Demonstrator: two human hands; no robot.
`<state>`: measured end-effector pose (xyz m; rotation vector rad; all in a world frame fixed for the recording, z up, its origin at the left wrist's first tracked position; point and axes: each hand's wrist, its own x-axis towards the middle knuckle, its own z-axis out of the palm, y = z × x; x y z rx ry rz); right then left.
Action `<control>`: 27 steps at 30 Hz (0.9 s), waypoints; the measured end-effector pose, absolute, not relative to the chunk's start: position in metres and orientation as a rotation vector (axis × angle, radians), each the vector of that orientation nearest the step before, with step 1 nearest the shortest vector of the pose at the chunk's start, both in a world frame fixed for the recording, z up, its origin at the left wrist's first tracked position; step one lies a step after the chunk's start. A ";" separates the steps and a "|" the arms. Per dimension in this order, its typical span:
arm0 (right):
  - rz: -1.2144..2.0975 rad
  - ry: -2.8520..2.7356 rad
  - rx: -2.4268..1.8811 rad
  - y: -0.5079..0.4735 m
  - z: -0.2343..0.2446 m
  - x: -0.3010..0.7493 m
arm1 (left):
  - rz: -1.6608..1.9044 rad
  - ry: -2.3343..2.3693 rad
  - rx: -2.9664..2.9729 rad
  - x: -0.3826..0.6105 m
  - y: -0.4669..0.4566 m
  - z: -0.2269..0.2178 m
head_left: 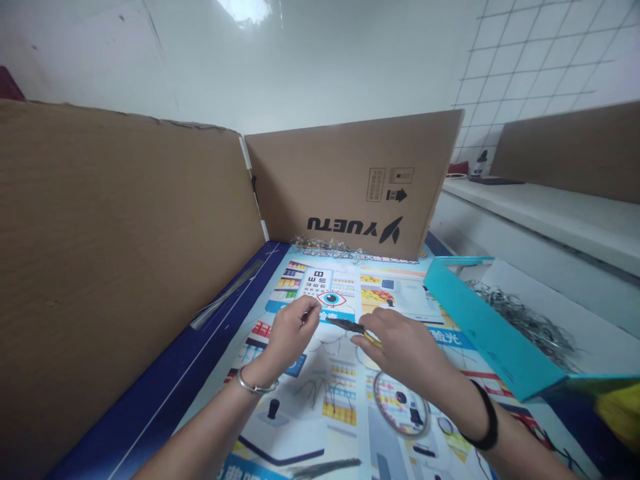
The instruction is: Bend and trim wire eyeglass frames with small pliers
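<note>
Long-nosed pliers (346, 325) with dark jaws and yellow handles are gripped in my right hand (400, 337). Their tip points left, towards my left hand (296, 328). The thumb and fingers of that hand are pinched together; what lies between them is too small to make out. Thin dark bent wires (320, 392) are scattered on the printed mat (345, 373) below my hands. A round coil of wire (376, 407) rests on the mat under my right forearm. Near the front lies a bundle of straight dark wires (327, 468).
Cardboard panels stand on the left (120, 267) and at the back (345, 180). A teal box (493, 333) on the right holds tangled wire pieces (525, 317). Straight wires (227, 293) lie by the left panel, and clear scraps (325, 244) along the back one.
</note>
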<state>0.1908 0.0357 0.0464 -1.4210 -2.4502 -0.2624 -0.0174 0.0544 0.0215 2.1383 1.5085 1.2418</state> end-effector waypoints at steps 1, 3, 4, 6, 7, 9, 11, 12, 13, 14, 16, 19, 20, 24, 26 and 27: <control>-0.293 -2.439 -1.407 0.035 0.048 0.193 | 1.234 1.495 2.128 -0.018 0.055 0.022; -0.373 -2.411 -1.381 0.034 0.051 0.197 | 1.213 1.465 2.118 -0.019 0.056 0.022; -0.411 -2.400 -1.370 0.035 0.052 0.199 | 1.203 1.452 2.117 -0.019 0.056 0.022; -0.465 -2.392 -1.348 0.036 0.053 0.201 | 1.192 1.434 2.123 -0.019 0.055 0.022; -0.482 -2.395 -1.334 0.037 0.053 0.202 | 1.187 1.429 2.130 -0.018 0.055 0.021; -0.518 -2.392 -1.302 0.039 0.053 0.201 | 1.175 1.423 2.148 -0.018 0.055 0.020; -0.566 -2.391 -1.282 0.040 0.052 0.199 | 1.160 1.423 2.165 -0.017 0.054 0.019; -0.593 -2.391 -1.283 0.040 0.051 0.198 | 1.153 1.426 2.174 -0.016 0.054 0.019; -0.620 -2.391 -1.290 0.040 0.051 0.197 | 1.148 1.430 2.183 -0.015 0.054 0.018; -0.645 -2.391 -1.296 0.040 0.051 0.196 | 1.144 1.435 2.191 -0.015 0.054 0.018; -0.681 -2.390 -1.299 0.039 0.050 0.194 | 1.143 1.440 2.206 -0.014 0.053 0.017; -0.698 -2.380 -1.269 0.038 0.049 0.193 | 1.145 1.437 2.212 -0.012 0.052 0.017; -0.697 -2.379 -1.259 0.038 0.048 0.193 | 1.144 1.434 2.210 -0.012 0.052 0.017; -0.683 -2.385 -1.242 0.038 0.046 0.194 | 1.138 1.420 2.180 -0.013 0.053 0.016; -0.673 -2.393 -1.238 0.039 0.045 0.195 | 1.128 1.408 2.171 -0.013 0.053 0.016; -0.667 -2.398 -1.236 0.039 0.044 0.195 | 1.120 1.401 2.170 -0.013 0.053 0.016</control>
